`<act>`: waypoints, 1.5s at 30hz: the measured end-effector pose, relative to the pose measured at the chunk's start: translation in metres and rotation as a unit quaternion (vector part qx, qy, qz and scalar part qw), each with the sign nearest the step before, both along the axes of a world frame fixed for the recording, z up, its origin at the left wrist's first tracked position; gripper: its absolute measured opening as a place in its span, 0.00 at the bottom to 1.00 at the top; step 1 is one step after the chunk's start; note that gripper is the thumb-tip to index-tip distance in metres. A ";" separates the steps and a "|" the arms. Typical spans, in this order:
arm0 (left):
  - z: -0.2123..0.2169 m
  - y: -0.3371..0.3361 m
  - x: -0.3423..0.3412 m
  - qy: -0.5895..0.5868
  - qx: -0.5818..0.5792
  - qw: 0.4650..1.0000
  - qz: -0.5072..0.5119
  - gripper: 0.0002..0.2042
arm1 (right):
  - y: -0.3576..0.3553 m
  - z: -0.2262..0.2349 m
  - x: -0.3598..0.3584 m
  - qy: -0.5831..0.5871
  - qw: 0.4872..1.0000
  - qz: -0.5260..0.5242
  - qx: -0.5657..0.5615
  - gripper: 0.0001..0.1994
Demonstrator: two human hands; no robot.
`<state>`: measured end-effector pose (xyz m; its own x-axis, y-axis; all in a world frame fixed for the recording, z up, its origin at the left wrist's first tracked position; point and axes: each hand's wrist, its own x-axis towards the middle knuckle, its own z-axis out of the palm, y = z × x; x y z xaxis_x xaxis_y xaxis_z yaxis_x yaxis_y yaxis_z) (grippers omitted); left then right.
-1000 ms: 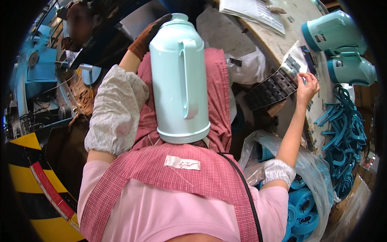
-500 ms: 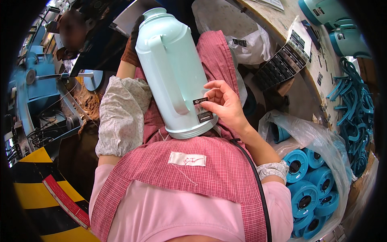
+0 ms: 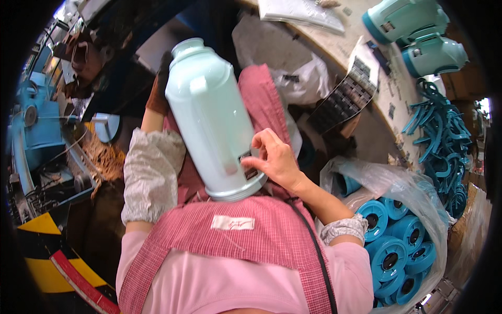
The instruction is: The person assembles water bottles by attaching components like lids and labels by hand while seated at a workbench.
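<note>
A pale mint thermos flask [image 3: 209, 115] lies tilted across my lap, its neck pointing away and its ridged base against my apron. My left hand [image 3: 163, 78], in a dark brown glove, holds its far left side near the shoulder; most of those fingers are hidden behind the flask. At the lower right of the body is a small black label [image 3: 250, 171], partly covered by my right hand [image 3: 274, 159]. The bare right thumb touches this label, while the other fingers curl above it, apart from the thumb. Motion blurs the flask's handle.
To the right, a clear plastic bag [image 3: 334, 170] holds several round blue parts [image 3: 387, 259]. A worktable [image 3: 389, 112] carries a label sheet [image 3: 361, 73], mint flasks [image 3: 434, 55] and a pile of teal handles [image 3: 444, 141]. Blue machinery [image 3: 44, 123] and yellow-black striping [image 3: 39, 225] are at left.
The whole view has shifted, so the flask, lap and table appear lower or further left. My right thumb stays at the label, and my left hand keeps its hold on the flask.
</note>
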<state>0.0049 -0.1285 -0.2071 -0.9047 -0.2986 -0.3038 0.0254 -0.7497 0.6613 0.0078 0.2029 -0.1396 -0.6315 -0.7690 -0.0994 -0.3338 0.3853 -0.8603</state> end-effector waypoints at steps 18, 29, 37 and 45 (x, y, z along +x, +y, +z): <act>0.090 0.010 -0.124 -0.048 -0.811 0.552 -0.187 0.16 | -0.064 -0.016 -0.461 0.571 0.756 -0.086 0.309 0.20; 0.096 0.069 -0.264 0.040 -0.921 0.243 -0.303 0.32 | -0.120 0.010 -0.511 0.388 0.897 -0.059 0.204 0.26; 0.074 0.061 -0.265 0.102 -0.929 0.272 -0.230 0.27 | -0.165 0.020 -0.425 0.287 0.898 -0.082 0.322 0.41; 0.091 0.066 -0.263 0.092 -0.898 0.371 -0.219 0.38 | -0.116 -0.010 -0.469 0.298 0.943 -0.054 0.139 0.22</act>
<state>-0.2580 -0.0620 -0.1158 -0.9419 0.3177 0.1090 0.3299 0.9360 0.1227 -0.4614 0.0872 -0.1492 -0.7124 -0.6931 0.1099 -0.6718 0.6283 -0.3924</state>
